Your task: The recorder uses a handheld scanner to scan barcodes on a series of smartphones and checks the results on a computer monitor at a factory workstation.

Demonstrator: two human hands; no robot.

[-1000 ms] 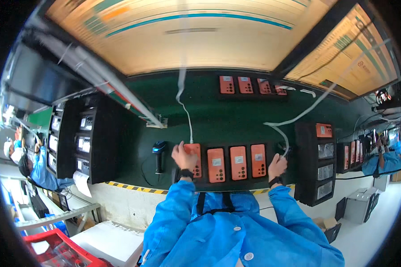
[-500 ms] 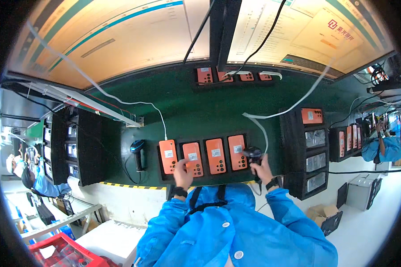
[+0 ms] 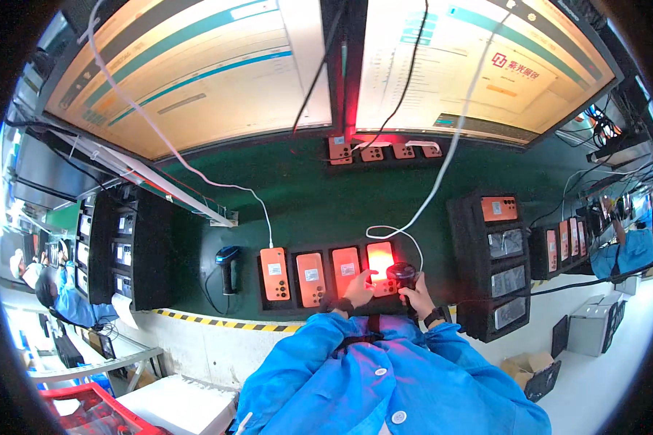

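In my right hand (image 3: pixel 418 298) is a black handheld barcode scanner (image 3: pixel 401 275), held over the lower part of the rightmost orange phone (image 3: pixel 380 255). Red light from it glows on that phone's back. My left hand (image 3: pixel 358 289) rests at this phone's lower left edge, thumb and fingers apart, holding nothing I can see. Three more orange phones lie face down in the same black foam tray (image 3: pixel 295 313): one beside my left hand (image 3: pixel 346 267), a middle one (image 3: pixel 311 277) and the leftmost (image 3: pixel 274 270), which has a white cable in its top end. Each carries a white label.
A second scanner (image 3: pixel 227 270) stands left of the tray. Stacked black trays (image 3: pixel 457 254) rise at the right, others (image 3: pixel 149 254) at the left. Two monitors (image 3: pixel 196 80) line the back, with small phones (image 3: pixel 372 153) below. A loose white cable (image 3: pixel 442 177) hangs toward the tray.
My left hand has moved right, from between the two left phones to the rightmost phone. The scanner has shifted left over that phone, and its red light is now on.
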